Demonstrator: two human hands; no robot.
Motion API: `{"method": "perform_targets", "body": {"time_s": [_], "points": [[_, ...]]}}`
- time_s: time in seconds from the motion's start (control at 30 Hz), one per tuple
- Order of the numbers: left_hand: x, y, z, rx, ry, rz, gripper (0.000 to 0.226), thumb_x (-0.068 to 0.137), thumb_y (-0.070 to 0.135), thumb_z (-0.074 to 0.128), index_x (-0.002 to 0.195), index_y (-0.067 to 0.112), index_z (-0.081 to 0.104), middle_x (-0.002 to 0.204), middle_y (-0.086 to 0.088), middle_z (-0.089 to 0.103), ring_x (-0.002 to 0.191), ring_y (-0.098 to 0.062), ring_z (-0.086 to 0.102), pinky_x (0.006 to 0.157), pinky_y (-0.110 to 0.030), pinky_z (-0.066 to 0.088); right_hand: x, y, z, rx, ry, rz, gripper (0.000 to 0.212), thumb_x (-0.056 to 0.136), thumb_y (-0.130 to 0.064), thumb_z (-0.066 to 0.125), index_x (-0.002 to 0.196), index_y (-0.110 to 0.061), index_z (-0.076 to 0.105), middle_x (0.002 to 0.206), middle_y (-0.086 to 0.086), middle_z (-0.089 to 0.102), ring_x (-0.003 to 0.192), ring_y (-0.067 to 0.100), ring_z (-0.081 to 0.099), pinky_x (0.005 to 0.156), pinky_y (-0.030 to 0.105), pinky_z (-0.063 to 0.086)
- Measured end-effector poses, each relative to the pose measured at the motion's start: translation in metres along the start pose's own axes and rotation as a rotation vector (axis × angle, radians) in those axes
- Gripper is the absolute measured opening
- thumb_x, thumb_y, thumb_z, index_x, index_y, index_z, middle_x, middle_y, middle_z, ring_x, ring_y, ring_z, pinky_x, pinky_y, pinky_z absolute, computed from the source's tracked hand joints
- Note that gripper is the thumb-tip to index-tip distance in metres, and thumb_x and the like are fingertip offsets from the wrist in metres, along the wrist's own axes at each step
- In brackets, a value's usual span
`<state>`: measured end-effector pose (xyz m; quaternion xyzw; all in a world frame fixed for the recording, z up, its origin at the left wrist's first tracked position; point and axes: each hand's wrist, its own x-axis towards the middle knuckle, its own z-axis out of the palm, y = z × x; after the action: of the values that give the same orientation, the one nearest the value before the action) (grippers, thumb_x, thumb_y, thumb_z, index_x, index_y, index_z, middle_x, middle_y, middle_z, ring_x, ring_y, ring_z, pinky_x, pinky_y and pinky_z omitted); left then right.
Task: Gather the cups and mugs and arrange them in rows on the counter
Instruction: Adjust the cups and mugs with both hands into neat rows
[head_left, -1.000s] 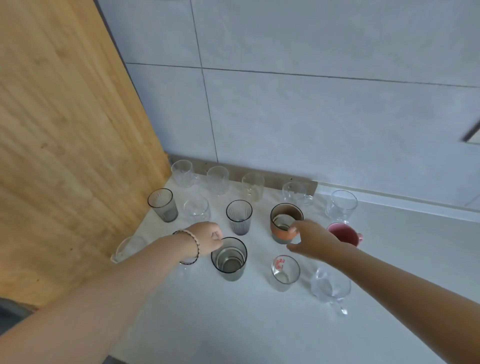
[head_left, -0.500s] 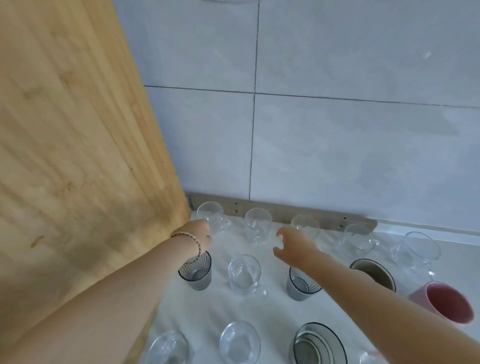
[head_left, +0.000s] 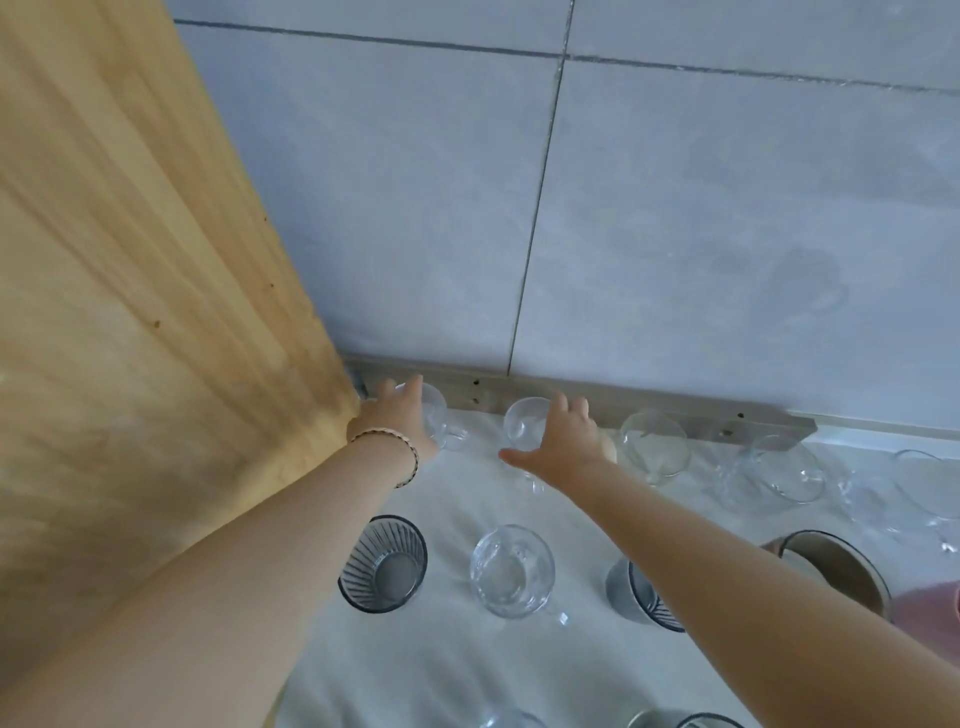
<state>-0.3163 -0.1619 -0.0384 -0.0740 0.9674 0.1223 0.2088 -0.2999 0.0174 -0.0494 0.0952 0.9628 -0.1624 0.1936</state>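
Clear glass cups stand in a back row along the wall on the white counter. My left hand wraps the left side of the corner clear mug, fingers over its rim. My right hand holds the second clear glass between thumb and fingers. Further right in that row stand a clear glass and a clear mug. In the nearer row are a dark ribbed tumbler, a clear handled mug, a second dark tumbler partly under my right forearm, a dark-rimmed ceramic mug and a pink mug.
A tall wooden panel walls off the left side, touching the counter corner. The grey tiled wall with a metal strip at its foot bounds the back. More cup rims show at the bottom edge.
Both hands have reached from the nearer cups to the back row and closed on its two leftmost glasses. The view has moved in toward the wall.
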Motion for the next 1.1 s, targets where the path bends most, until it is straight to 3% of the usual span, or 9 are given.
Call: {"method": "perform_targets", "body": {"time_s": [0.1,0.23,0.37,0.53,0.87,1.0,1.1], "points": [[0.006,-0.005,0.007,-0.032,0.032,0.014,0.072,0.081,0.039,0.062,0.141,0.026,0.024,0.145,-0.003,0.027,0.126,-0.029,0.045,0.094,-0.039,0.049,0.009,0.008,0.0,0.008,-0.027,-0.146,0.091,0.071,-0.044,0.074,0.144,-0.018,0.026,0.139,0.004,0.035,0.128,0.026,0.043,0.099,0.038,0.045],[0.009,-0.011,0.012,-0.086,0.081,0.044,0.076,0.079,0.039,0.065,0.142,0.027,0.026,0.146,-0.003,0.027,0.127,-0.028,0.045,0.096,-0.04,0.049,0.017,0.017,-0.007,-0.132,-0.15,-0.419,0.105,0.07,-0.033,0.076,0.151,-0.025,0.01,0.153,0.0,0.019,0.141,0.026,0.026,0.114,0.04,0.03],[0.013,-0.016,0.016,-0.131,0.124,0.065,0.082,0.074,0.039,0.07,0.143,0.027,0.027,0.145,-0.003,0.03,0.128,-0.026,0.046,0.098,-0.037,0.048,0.014,0.018,0.004,-0.053,-0.047,-0.299,0.105,0.071,-0.048,0.075,0.15,-0.02,0.012,0.146,0.007,0.027,0.136,0.027,0.033,0.109,0.04,0.038],[0.017,-0.019,0.019,-0.165,0.145,0.091,0.082,0.072,0.039,0.072,0.142,0.025,0.031,0.141,-0.004,0.033,0.126,-0.025,0.048,0.098,-0.036,0.048,0.015,0.018,0.009,0.02,0.02,-0.323,0.097,0.073,-0.042,0.073,0.149,-0.022,0.016,0.145,0.001,0.03,0.134,0.02,0.035,0.102,0.033,0.043],[0.017,-0.018,0.022,-0.169,0.168,0.083,0.08,0.072,0.041,0.073,0.139,0.025,0.033,0.14,-0.005,0.035,0.119,-0.029,0.051,0.094,-0.038,0.05,0.012,0.017,0.01,0.036,0.014,-0.328,0.099,0.077,-0.039,0.071,0.151,-0.023,0.007,0.148,0.0,0.025,0.136,0.019,0.032,0.097,0.034,0.049],[0.008,-0.011,0.018,-0.157,0.139,0.065,0.084,0.072,0.04,0.072,0.142,0.024,0.027,0.146,-0.006,0.029,0.126,-0.03,0.046,0.097,-0.04,0.048,0.002,0.023,0.002,0.044,-0.026,-0.314,0.115,0.075,-0.044,0.075,0.151,-0.014,-0.006,0.154,0.005,0.018,0.142,0.023,0.027,0.112,0.034,0.031],[-0.007,0.007,0.014,-0.04,0.279,0.206,0.086,0.073,0.042,0.072,0.142,0.017,0.028,0.149,-0.011,0.028,0.133,-0.031,0.037,0.108,-0.04,0.037,-0.012,0.045,-0.018,0.03,0.032,-0.298,0.111,0.076,-0.039,0.074,0.152,-0.013,-0.003,0.152,0.008,0.02,0.142,0.023,0.023,0.116,0.034,0.024]]}}
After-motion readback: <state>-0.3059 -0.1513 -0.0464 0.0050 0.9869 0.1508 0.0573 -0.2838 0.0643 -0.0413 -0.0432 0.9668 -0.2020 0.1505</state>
